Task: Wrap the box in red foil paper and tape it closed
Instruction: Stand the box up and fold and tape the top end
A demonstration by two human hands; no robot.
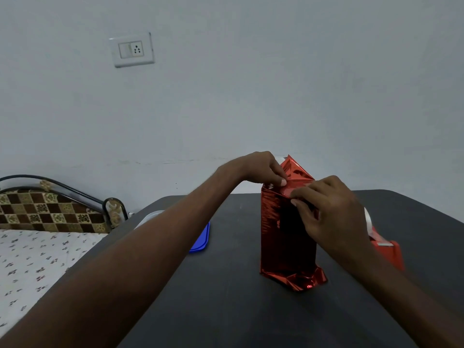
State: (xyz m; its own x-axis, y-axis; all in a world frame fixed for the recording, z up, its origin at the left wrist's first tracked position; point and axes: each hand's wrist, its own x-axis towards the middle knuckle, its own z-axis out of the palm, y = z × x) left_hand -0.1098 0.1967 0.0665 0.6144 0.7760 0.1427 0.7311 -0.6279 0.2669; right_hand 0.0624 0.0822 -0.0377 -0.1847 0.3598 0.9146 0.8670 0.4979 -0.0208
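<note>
Red foil: shiny, crinkly red foil paper (283, 237) covers the whole box, which stands upright on end on the dark tabletop (226, 285); the box itself doesn't show through anywhere
Top end: the foil sticks up in a pointed flap above the box, only partly folded down
Bottom end: loose foil is bunched and crumpled out toward the near right corner
Left hand: left hand (261, 169) reaches in from the left, and its grip is closed on the foil, thumb and fingertips pinching it at the top left edge
Right hand: right hand (334, 212) comes over the near right side, fingers curled, pinching the foil fold just below the top edge
Box vs grip: both pinches sit at the top end, close together but not touching, with the pointed flap rising behind them
In the way: the right hand and wrist cover part of a red tape dispenser (386, 247) that sits just right of the box, with a white roll poking up
Other stuff: a blue lid (200, 239) lies flat on the tabletop to the left, mostly hidden by the left forearm
Background: a bed (37, 259) with a flowery sheet sits left of the tabletop, and a wall socket (132, 49) is up on the grey wall
</note>
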